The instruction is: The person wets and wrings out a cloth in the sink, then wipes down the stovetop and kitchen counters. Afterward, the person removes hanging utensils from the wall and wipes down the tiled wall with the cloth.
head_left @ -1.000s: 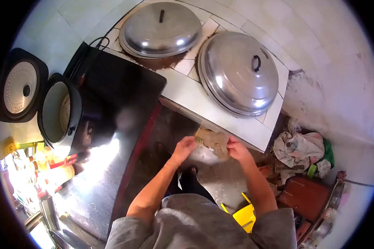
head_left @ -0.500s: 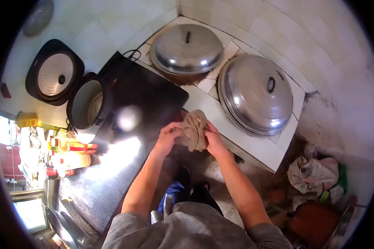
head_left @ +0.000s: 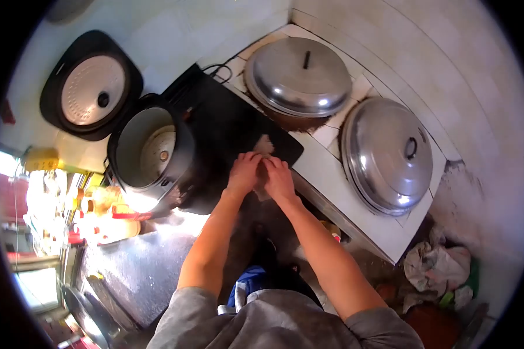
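Observation:
My left hand and my right hand are close together at the front edge of a black flat cooktop. Both have their fingers curled around a beige cloth. One end of it shows beyond my fingertips, and a bit hangs below between my hands. The rest is hidden by my fingers. Left of the cooktop stands an open rice cooker, its heating plate showing at the bottom of the cavity. Its lid is tipped back.
Two large pans with domed metal lids are set into a white tiled stove top. Bottles crowd the dark counter by the bright window. A pale bag lies on the floor at right.
My hands have come together and the cloth is bunched between them, now over the cooktop's edge. The view has shifted, so the cooker and pans sit further right.

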Demonstrator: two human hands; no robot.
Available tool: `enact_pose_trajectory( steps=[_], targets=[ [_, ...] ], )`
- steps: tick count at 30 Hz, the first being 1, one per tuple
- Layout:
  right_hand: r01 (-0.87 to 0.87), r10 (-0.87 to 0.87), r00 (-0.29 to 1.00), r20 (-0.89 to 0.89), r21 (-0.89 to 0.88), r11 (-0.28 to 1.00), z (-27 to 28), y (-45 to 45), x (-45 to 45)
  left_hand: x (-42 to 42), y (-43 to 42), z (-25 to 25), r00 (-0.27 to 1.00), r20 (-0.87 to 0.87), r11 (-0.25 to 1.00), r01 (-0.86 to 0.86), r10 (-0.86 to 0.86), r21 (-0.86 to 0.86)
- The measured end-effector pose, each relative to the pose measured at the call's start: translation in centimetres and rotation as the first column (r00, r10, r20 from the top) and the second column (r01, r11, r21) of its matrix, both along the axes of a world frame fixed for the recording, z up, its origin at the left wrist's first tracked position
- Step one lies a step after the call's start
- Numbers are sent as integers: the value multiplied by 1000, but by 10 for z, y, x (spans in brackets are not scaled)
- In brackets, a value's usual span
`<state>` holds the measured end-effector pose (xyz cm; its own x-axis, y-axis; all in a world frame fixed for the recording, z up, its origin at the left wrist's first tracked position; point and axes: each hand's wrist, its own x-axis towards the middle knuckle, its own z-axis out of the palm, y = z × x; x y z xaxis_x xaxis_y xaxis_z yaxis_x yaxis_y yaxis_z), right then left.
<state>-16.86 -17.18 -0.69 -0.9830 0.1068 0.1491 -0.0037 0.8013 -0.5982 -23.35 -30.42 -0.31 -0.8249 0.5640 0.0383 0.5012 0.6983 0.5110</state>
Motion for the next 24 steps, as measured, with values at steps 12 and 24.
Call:
enact_pose_trajectory(
  steps=[12, 24],
  targets=[
    [-60, 180, 917, 356, -324, 944, -16, 74, 231, 240, 29, -45, 950, 194, 946, 277, -244, -169],
    [374, -328, 897, 298, -116, 920, 58, 154, 492, 389, 128, 1, 831, 266, 865, 421, -489, 275]
  ],
)
